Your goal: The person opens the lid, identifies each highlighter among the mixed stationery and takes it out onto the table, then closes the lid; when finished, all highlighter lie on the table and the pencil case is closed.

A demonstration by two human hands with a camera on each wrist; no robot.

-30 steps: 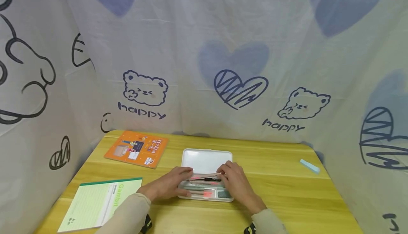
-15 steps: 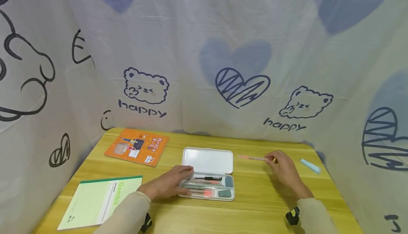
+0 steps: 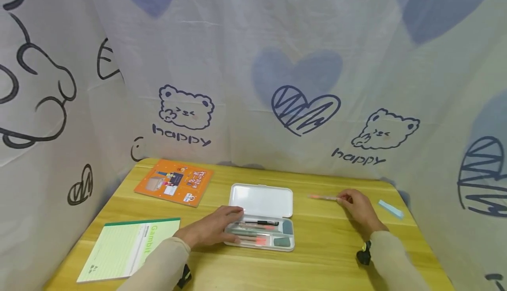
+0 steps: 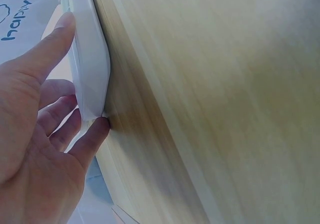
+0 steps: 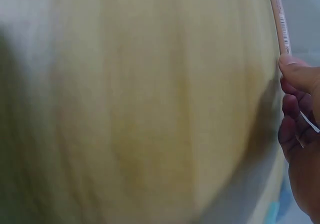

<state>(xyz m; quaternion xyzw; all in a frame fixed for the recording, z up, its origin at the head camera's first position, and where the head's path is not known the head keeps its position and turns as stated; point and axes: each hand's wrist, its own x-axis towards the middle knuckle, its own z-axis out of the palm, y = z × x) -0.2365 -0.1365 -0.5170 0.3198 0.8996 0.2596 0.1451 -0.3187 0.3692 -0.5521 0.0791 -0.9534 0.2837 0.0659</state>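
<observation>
An open white pencil case [image 3: 261,202] lies mid-table, its lid folded back. My left hand [image 3: 215,227] holds its left end; in the left wrist view the thumb is at the rim and the fingers [image 4: 61,115] curl at the end wall. Inside are a black pen [image 3: 261,222], pink-and-grey pens or pencils and two grey-green blocks [image 3: 282,241]. Right of the case, my right hand [image 3: 358,207] pinches one end of a slim pale pen [image 5: 281,22] with a pinkish-orange far end, close over the table. Its other fingers are loosely bent in the right wrist view.
A light-blue bar [image 3: 391,209] lies right of my right hand. On the left are an orange booklet [image 3: 174,182] at the back and a green-edged notebook [image 3: 126,247] nearer me, partly under my left sleeve. A printed cloth [image 3: 237,62] hangs behind the table.
My right hand has moved right from the pencil case, carrying the slim pen out over the table, and has nearly stopped. My left hand stays at the case's left end.
</observation>
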